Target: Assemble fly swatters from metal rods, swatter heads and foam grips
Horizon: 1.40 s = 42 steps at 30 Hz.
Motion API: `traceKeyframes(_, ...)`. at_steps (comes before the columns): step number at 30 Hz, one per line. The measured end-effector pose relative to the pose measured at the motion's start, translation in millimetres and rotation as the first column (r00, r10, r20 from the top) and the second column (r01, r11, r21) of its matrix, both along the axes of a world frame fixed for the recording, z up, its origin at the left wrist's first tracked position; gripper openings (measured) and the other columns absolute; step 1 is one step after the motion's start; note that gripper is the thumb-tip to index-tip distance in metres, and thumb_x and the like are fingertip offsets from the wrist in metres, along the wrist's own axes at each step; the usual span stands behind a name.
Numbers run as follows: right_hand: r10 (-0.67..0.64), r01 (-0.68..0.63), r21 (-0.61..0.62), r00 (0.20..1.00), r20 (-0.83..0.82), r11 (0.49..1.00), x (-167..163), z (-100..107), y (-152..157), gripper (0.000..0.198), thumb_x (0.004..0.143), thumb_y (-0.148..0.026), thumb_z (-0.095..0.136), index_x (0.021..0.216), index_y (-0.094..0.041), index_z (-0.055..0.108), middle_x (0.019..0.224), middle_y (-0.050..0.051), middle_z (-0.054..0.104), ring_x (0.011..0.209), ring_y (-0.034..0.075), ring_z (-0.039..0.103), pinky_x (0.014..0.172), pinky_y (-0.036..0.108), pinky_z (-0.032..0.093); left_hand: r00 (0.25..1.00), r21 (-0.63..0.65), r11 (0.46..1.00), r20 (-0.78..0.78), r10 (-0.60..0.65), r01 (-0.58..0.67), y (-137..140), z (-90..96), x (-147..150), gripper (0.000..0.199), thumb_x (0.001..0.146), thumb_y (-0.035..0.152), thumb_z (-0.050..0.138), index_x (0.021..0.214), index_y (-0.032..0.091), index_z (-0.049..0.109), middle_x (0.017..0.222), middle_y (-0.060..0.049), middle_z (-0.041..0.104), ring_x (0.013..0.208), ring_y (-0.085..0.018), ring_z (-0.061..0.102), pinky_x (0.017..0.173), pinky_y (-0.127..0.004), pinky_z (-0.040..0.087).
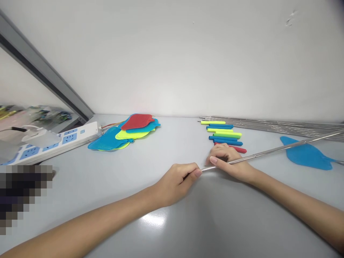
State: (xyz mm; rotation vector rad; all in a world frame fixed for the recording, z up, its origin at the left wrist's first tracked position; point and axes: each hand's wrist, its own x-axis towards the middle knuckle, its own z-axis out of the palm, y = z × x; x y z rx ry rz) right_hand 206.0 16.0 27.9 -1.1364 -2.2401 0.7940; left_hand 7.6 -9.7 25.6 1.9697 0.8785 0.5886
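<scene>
A thin telescopic metal rod (pixel 271 151) slants from the middle of the table to the right edge. My left hand (pixel 178 182) is closed around its near end. My right hand (pixel 229 165) is loosely curled on the rod just beyond, its thumb across it and a gap between thumb and fingers. Those fingertips reach a red handle grip (pixel 238 148) and cover its left end; whether they touch it I cannot tell. Beyond lie several blue, yellow and green handle grips (pixel 224 132) in a column. Under the rod at right is a blue fly swatter head (pixel 309 156).
Several red, blue and yellow fly swatter heads (pixel 138 122) are piled at the left back. A bundle of metal rods (pixel 268 125) lies along the wall at right. A white power strip (pixel 92 130) with a plugged-in adapter sits at far left, near a blurred dark patch.
</scene>
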Motion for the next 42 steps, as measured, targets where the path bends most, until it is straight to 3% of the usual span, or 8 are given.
traceKeyframes(7, -0.074, 0.074, 0.042, 0.997, -0.002, 0.996, -1.9, -2.5, -0.5, 0.027, 0.080, -0.032, 0.042, 0.064, -0.019, 0.060, 0.062, 0.002, 0.057, 0.071, 0.017, 0.049, 0.075, 0.034, 0.032, 1.000, -0.003, 1.000, -0.022, 0.021, -0.021, 0.0, -0.2, -0.7, 0.031, 0.087, 0.030, 0.028, 0.060, 0.016, 0.032, 0.053, 0.006, 0.027, 0.049, -0.006, 0.025, 0.046, -0.018, 0.023)
traceKeyframes(19, -0.132, 0.132, -0.003, 0.991, -0.037, 0.991, -1.0, 0.2, 1.6, 0.024, 0.078, -0.031, 0.044, 0.065, -0.018, 0.060, 0.073, 0.005, 0.060, 0.080, 0.019, 0.051, 0.073, 0.032, 0.038, 0.998, 0.011, 0.999, -0.051, 0.033, -0.033, 1.0, 0.2, 0.7, 0.032, 0.087, 0.032, 0.026, 0.059, 0.017, 0.029, 0.053, 0.006, 0.026, 0.049, -0.006, 0.025, 0.046, -0.019, 0.023)
traceKeyframes(31, -0.053, 0.054, -0.028, 0.998, 0.037, 0.998, 5.5, -3.4, 10.4, 0.023, 0.079, -0.032, 0.043, 0.075, -0.021, 0.063, 0.077, 0.003, 0.061, 0.103, 0.024, 0.041, 0.089, 0.043, 0.024, 0.996, 0.010, 1.000, -0.086, 0.023, -0.022, -0.3, 4.1, 2.0, 0.032, 0.086, 0.032, 0.025, 0.059, 0.017, 0.032, 0.054, 0.006, 0.029, 0.049, -0.007, 0.028, 0.046, -0.019, 0.025)
traceKeyframes(38, 0.034, -0.037, -0.058, 0.998, -0.058, 0.998, 4.2, -1.6, 8.9, 0.031, 0.081, -0.037, 0.040, 0.073, -0.018, 0.063, 0.075, 0.005, 0.061, 0.085, 0.020, 0.050, 0.081, 0.035, 0.033, 0.993, -0.002, 0.999, -0.104, 0.051, -0.052, -0.5, 4.8, 2.5, 0.032, 0.086, 0.034, 0.026, 0.060, 0.017, 0.033, 0.053, 0.006, 0.030, 0.049, -0.007, 0.028, 0.046, -0.020, 0.024)
traceKeyframes(42, 0.048, -0.076, -0.137, 0.979, -0.198, 0.988, 7.0, -2.9, 10.8, 0.032, 0.081, -0.038, 0.041, 0.071, -0.018, 0.062, 0.073, 0.004, 0.059, 0.083, 0.019, 0.050, 0.079, 0.032, 0.034, 0.991, -0.022, 0.995, -0.087, 0.098, -0.100, 0.7, 3.3, 2.2, 0.034, 0.085, 0.035, 0.027, 0.058, 0.017, 0.032, 0.052, 0.006, 0.027, 0.048, -0.007, 0.026, 0.045, -0.020, 0.022)
